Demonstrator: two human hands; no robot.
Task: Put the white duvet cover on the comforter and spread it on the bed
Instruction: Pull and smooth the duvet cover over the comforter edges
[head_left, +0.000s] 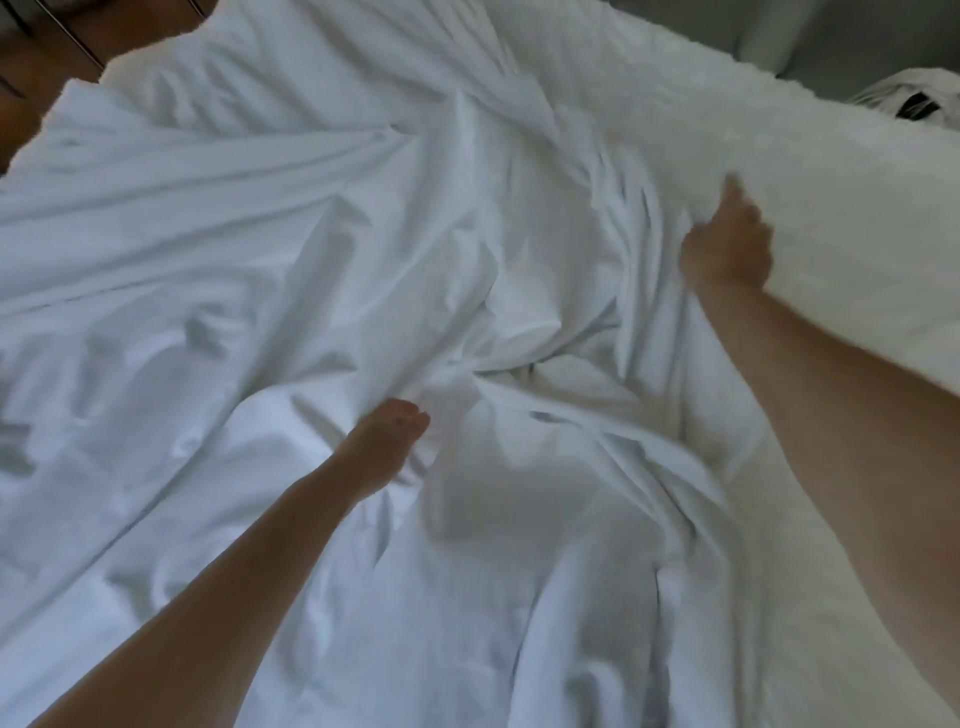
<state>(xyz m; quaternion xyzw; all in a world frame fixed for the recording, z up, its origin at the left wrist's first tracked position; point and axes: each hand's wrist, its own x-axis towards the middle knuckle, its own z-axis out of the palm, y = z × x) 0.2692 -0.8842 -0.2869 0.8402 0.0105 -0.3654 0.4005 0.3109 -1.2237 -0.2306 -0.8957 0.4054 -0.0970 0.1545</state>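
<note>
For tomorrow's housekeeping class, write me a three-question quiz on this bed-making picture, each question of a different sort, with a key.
1. True or false: the left hand hangs free above the white duvet cover.
2. What does the right hand hold?
A. a pillow
B. the fluffy comforter's edge
C. nothing
3. Fill in: the duvet cover lies ______, not smooth.

Key
1. False: its grip gathers a bunch of the cover.
2. B
3. wrinkled
</note>
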